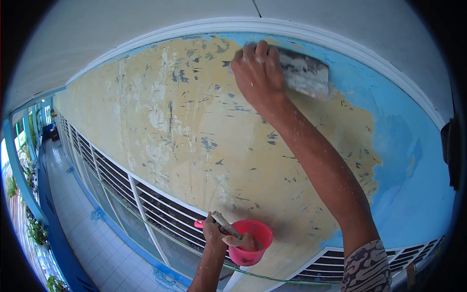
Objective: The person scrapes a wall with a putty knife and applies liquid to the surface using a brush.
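My right hand (259, 70) is high on the wall, its fingers wrapped around a wide plastering trowel (307, 74). The trowel's grey, smeared blade lies against the wall, slightly blurred. Yellowish filler (194, 121) with dark and pale patches covers much of that wall (408, 194), which is blue at the right. Lower down, my left hand (214, 232) is closed around the handle side of a pink plastic dipper (260, 234). A smeared tool handle (224, 223) sticks up from the dipper beside my fingers; its lower end is hidden.
White moulding (189, 28) and the ceiling border the wall above. Below run white-framed louvre windows (131, 194). At the left, a tiled walkway (92, 238) passes a blue ledge (58, 228) with plants (37, 233) beyond it. A thin green line (160, 228) stretches along the windows.
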{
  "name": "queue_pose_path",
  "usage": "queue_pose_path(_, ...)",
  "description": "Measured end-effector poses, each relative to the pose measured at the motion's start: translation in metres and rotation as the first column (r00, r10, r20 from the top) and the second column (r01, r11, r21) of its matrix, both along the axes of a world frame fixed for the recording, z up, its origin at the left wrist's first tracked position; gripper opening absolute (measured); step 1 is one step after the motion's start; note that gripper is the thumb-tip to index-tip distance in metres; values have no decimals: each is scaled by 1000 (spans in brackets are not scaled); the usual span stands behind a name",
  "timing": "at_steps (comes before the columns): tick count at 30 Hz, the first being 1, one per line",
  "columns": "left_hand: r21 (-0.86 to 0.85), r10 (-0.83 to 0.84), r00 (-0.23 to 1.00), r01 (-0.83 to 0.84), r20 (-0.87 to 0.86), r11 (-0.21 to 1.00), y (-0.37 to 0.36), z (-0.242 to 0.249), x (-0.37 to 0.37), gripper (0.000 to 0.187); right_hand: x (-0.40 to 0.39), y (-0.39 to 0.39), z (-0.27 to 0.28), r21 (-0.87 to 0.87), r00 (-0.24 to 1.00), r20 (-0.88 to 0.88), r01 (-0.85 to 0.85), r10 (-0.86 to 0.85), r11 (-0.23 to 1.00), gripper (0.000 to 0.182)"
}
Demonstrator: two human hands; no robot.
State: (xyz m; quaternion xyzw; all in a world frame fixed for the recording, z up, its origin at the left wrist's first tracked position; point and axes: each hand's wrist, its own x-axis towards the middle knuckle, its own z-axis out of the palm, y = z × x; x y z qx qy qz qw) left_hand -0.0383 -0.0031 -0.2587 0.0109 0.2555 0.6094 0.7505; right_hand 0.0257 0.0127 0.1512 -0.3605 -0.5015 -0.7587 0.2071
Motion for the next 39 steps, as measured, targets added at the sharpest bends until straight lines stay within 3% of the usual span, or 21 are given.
queue_pose_path(2,-38,49,999,-50,-25,998,-1,-1,-2,31,-14,-2,10,-59,991,-125,34,-41,998,7)
queue_pose_path(6,-53,100,995,-99,10,994,-9,7,-7,30,-10,-4,-8,-45,993,-56,99,-101,994,7)
queue_pose_path(8,-52,27,999,-28,-18,998,-13,9,-15,29,-1,-5,-7,-65,997,-1,81,-81,995,7)
queue_pose_path(11,18,75,997,-75,-12,997,-3,-4,-15,28,-11,3,12,-29,997,-74,13,-15,999,8)
queue_pose_path(15,-42,84,996,-84,-3,996,-9,0,-14,23,-13,4,-25,-57,991,-8,136,-136,989,8)
queue_pose_path(16,-43,86,996,-86,-1,995,-7,-9,-15,20,-3,14,-23,57,996,64,66,-69,996,6)
queue_pose_path(18,-35,93,996,-93,1,995,3,-25,-17,18,-8,15,4,36,999,41,26,-28,999,5)
queue_pose_path(20,107,50,999,-48,-13,993,4,-35,-22,13,-18,11,13,-6,999,-38,-10,10,1000,8)
queue_pose_path(25,2,54,999,-54,0,999,-5,-29,-23,10,-21,19,-20,-40,997,25,76,-75,996,8)
queue_pose_path(27,-7,62,998,-62,30,998,-2,-28,-25,10,-19,20,1,86,997,78,-7,0,996,7)
queue_pose_path(28,-1,63,998,-63,29,998,-1,-30,-27,11,-24,20,13,8,1000,-8,23,-23,1000,6)
queue_pose_path(31,-13,58,998,-58,-16,998,-11,-19,-29,20,-43,17,2,-11,995,-95,12,-13,1000,6)
queue_pose_path(32,-21,59,998,-60,-27,998,-11,-19,-33,22,-43,17,-10,-69,998,-57,30,-34,997,8)
queue_pose_path(35,-15,84,996,-85,-8,996,-5,-35,-37,23,-36,20,-10,12,1000,-1,-6,6,1000,9)
queue_pose_path(36,-3,100,995,-100,12,995,-3,-39,-37,22,-38,20,-3,-52,999,-27,18,-20,998,9)
queue_pose_path(39,-8,143,987,-144,-70,989,-12,-31,-32,17,-51,22,-5,-21,993,-107,38,-40,999,9)
